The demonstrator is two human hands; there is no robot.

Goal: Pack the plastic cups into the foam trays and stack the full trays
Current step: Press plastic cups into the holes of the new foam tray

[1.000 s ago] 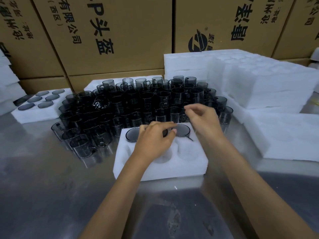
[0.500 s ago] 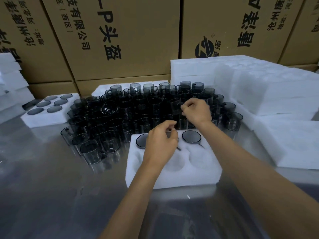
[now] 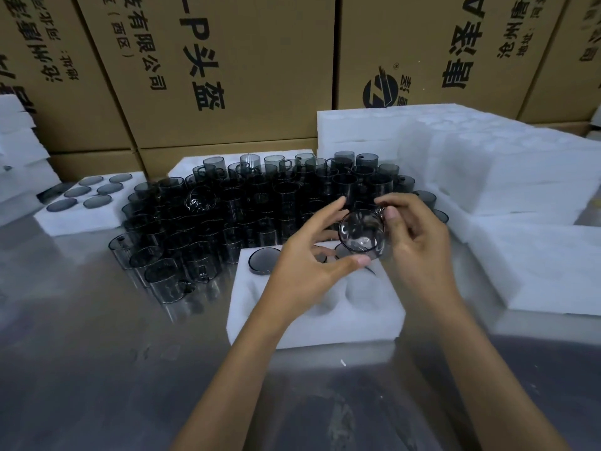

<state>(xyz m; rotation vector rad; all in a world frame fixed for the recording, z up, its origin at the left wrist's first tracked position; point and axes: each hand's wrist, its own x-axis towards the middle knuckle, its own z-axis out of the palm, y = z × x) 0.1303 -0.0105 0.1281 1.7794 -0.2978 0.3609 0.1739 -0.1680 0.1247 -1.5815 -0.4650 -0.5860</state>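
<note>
two bare forearms come into the head view from the bottom edge, both on the near side of the foam tray. neither carries a sleeve, cuff or glove anywhere along its visible length, and no watch, band or ring shows at either wrist or on the fingers. the left hand and the right hand have short, plain, unpainted nails. both forearms are slim and smooth, without marks.
</note>
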